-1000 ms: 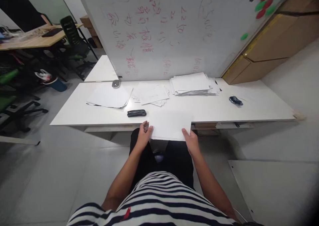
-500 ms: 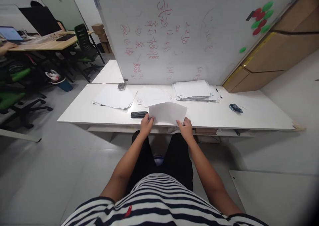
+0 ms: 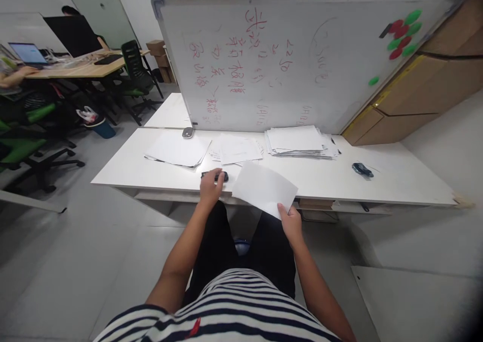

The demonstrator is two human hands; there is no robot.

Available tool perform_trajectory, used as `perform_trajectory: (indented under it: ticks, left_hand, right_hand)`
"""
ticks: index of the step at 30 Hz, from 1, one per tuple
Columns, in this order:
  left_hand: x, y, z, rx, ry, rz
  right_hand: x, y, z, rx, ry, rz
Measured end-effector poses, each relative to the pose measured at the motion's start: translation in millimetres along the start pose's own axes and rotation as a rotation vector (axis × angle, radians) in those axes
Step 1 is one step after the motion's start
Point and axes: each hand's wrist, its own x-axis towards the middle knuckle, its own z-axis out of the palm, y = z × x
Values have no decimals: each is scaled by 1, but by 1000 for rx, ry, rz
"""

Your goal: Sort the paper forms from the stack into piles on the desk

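A sheet of white paper (image 3: 264, 188) hangs tilted over the front edge of the desk. My right hand (image 3: 290, 222) pinches it at its lower right corner, thumb on top. My left hand (image 3: 210, 185) is closed over a black stapler (image 3: 225, 176) lying on the desk near the front edge. Its fingers reach across the far side and the thumb lies on the near side, so they hide the stapler's middle. Behind the held sheet lie a few loose papers (image 3: 239, 151) with some writing.
At the left lies a paper pile (image 3: 177, 148) with a computer mouse (image 3: 187, 132) behind it. A thicker paper stack (image 3: 296, 138) sits back right. A dark tape-dispenser-like object (image 3: 362, 169) lies further right. A whiteboard (image 3: 294, 70) and cardboard boxes (image 3: 422, 88) stand behind.
My left hand has let go of the paper and moved left onto the stapler. The sheet, now in my right hand alone, has turned and tilted down toward the right.
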Motion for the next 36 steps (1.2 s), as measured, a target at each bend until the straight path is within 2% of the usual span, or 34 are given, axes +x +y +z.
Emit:
perform_trajectory:
  ticks: [2,4,6,10,21,24,27,30,32,34,36]
  left_hand:
    - [20,-16,-4,213,-8,7]
    - [34,-33,-1,336,-79,-51]
    - [40,-46,5,389,-128,-120]
    - [36,-55,11,352,-117,-170]
    - [34,-54,7,233,-147,-169]
    - [34,-53,6,295,-169,-148]
    - [36,-50,-1,359,-245,-91]
    - [46,-42,-12,294,-328,-30]
    - [57,-33,-17,232,-330,-12]
    - [70,-24,-15,202,-329,-11]
    - [79,-18,-3,206,-363,-22]
  right_hand:
    - [-8,5,1,163,-42,119]
    - [-13,9,4,289,-82,189]
    - [-16,11,7,342,-120,223]
    - [-19,9,14,363,-187,242]
    - [-21,2,40,337,-328,238]
    - [-23,2,45,353,-351,231]
    - [-26,2,47,361,-346,230]
    - [-30,3,46,342,-356,243]
    - [-32,4,45,345,-368,253]
    - [-34,5,45,360,-366,261]
    - [-34,8,46,369,-348,271]
